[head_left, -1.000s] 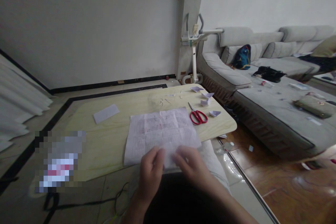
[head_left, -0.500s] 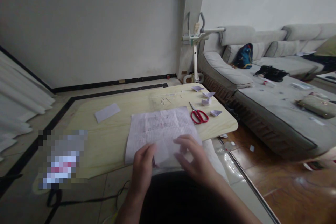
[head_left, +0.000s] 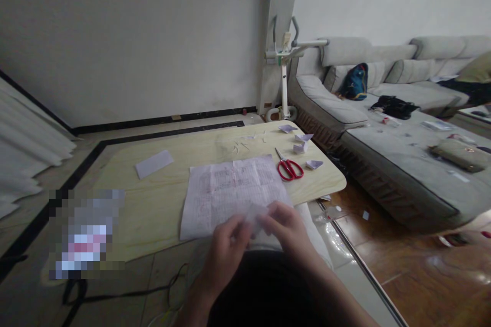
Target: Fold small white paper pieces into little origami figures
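A small piece of white paper (head_left: 256, 212) is pinched between my left hand (head_left: 229, 240) and my right hand (head_left: 286, 222), just above the table's near edge; its fold is blurred. Under and beyond it lies a large creased printed sheet (head_left: 233, 186). Red-handled scissors (head_left: 289, 168) rest to the right of that sheet, blades pointing away from me. Several small folded paper shapes, one a boat-like piece (head_left: 314, 164), stand along the table's right end. A blank folded paper rectangle (head_left: 154, 164) lies on the left part of the table.
Thin paper scraps (head_left: 241, 145) are scattered near the far edge of the pale wooden table (head_left: 161, 204). A pixelated patch covers the table's left end. At right stands a grey sofa (head_left: 399, 163) with bags on it; exercise equipment (head_left: 284, 82) stands behind the table.
My hands have come together around the small paper, which now looks smaller and more gathered. The left hand has moved right; the right hand, formerly apart from the paper, now grips it.
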### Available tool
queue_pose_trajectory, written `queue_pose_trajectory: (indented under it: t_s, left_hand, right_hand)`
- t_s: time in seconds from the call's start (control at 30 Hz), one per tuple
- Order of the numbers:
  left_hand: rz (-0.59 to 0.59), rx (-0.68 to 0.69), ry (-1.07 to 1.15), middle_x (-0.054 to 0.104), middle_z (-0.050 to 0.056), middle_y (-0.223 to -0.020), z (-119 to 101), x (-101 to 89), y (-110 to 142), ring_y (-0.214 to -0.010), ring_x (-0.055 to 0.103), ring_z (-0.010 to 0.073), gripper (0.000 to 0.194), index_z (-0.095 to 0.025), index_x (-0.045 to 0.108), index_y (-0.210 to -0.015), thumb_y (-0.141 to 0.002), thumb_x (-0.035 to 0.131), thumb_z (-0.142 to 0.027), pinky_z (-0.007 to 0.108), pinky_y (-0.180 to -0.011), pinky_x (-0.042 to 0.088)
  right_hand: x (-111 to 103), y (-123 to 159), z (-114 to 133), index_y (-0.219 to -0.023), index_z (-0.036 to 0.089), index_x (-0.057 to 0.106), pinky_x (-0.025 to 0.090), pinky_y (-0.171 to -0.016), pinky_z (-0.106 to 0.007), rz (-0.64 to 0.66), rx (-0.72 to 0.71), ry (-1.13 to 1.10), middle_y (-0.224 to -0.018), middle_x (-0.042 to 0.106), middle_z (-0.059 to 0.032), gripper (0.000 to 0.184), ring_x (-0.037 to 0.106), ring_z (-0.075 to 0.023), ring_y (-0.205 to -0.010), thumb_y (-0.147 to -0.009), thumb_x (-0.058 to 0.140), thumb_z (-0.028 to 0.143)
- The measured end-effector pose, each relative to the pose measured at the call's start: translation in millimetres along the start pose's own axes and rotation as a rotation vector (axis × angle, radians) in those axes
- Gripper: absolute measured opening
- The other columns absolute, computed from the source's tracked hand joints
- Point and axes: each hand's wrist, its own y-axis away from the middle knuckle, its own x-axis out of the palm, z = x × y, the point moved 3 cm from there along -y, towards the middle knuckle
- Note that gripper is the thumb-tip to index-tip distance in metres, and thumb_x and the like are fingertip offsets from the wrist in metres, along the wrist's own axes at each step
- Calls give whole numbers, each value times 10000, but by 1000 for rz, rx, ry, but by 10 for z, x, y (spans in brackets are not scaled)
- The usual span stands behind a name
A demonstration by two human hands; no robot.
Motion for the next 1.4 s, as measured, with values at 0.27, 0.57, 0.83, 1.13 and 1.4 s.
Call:
queue_pose_trajectory:
  t_s: [0.27,0.57,0.83,1.13,1.4]
  left_hand:
    - [-228,-40,118,527,-43,-513,-10,13,38,-476,497,113,284,-182,602,-668,-853,567,-395,196,-454,426]
    - [-208,-111,281,641,-23,-546,-98,106,58,-454,547,109,262,-177,604,-746,-807,637,-430,198,-448,439]
    - [-143,-135,254,712,29,-603,35,23,-14,-516,653,174,315,-166,648,-786,-765,679,-479,250,-474,518]
    - [-279,-133,232,685,6,-578,-37,41,47,-460,643,161,312,-171,664,-792,-782,663,-483,232,-431,505]
    - [-172,-14,123,668,-3,-637,-36,24,69,-575,692,171,247,-183,643,-810,-890,565,-403,235,-518,540]
  right_hand:
    - [104,90,57,-671,184,547,434,-557,-231,175,84,-12,-623,583,25,333,540,-128,-586,-768,721,451]
    - [83,99,61,-692,182,586,437,-551,-229,103,-26,-20,-636,606,14,291,557,-137,-596,-859,650,411]
    - [83,84,56,-656,167,580,411,-565,-241,126,-37,109,-612,559,8,419,513,-135,-600,-879,590,521]
    - [101,111,54,-726,172,652,449,-613,-237,256,-20,48,-679,628,4,319,569,-141,-640,-908,584,425]
    - [44,73,38,-661,185,508,379,-547,-222,152,-61,130,-604,486,45,322,465,-116,-583,-896,606,382]
